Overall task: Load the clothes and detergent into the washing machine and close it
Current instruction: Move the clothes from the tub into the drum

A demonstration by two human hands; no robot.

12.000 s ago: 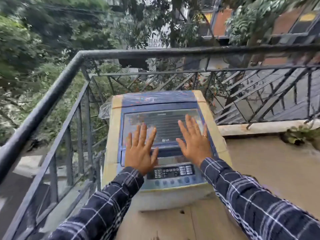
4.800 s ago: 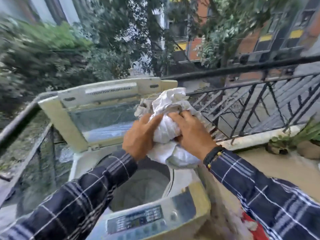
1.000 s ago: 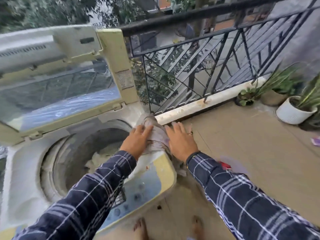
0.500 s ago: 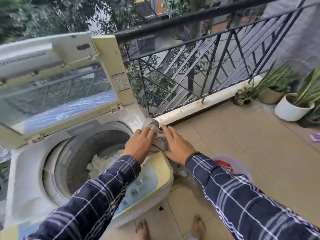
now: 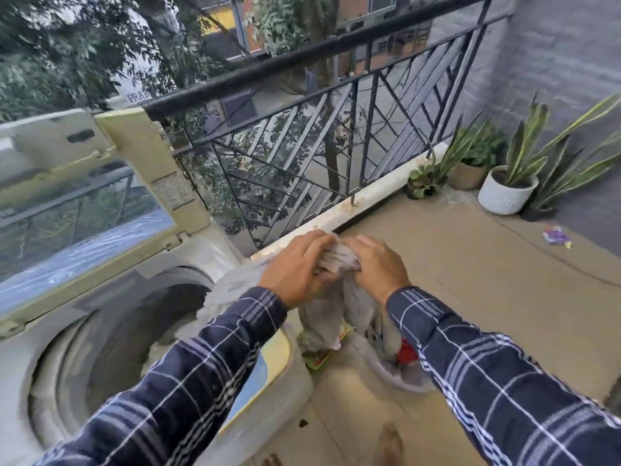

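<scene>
The top-loading washing machine [image 5: 100, 297] stands at the left with its lid [image 5: 84, 196] raised and the drum [image 5: 134, 338] open. My left hand [image 5: 295, 267] and my right hand [image 5: 376, 264] both grip a grey-white garment [image 5: 336, 297] that hangs down between them, to the right of the machine's front corner. Below it sits a pale laundry basket [image 5: 396, 378] on the floor with red and other clothes in it, partly hidden by my right sleeve. The inside of the drum is blurred.
A black metal railing [image 5: 319, 129] runs behind the machine and along the balcony edge. Potted plants [image 5: 507, 190] stand in the far right corner by a grey wall. A small wrapper [image 5: 556, 235] lies on the tiled floor. My bare foot [image 5: 389, 445] is near the bottom.
Both hands have lifted the garment up and to the right, off the machine's rim. The view has swung right, so the basket under the garment shows.
</scene>
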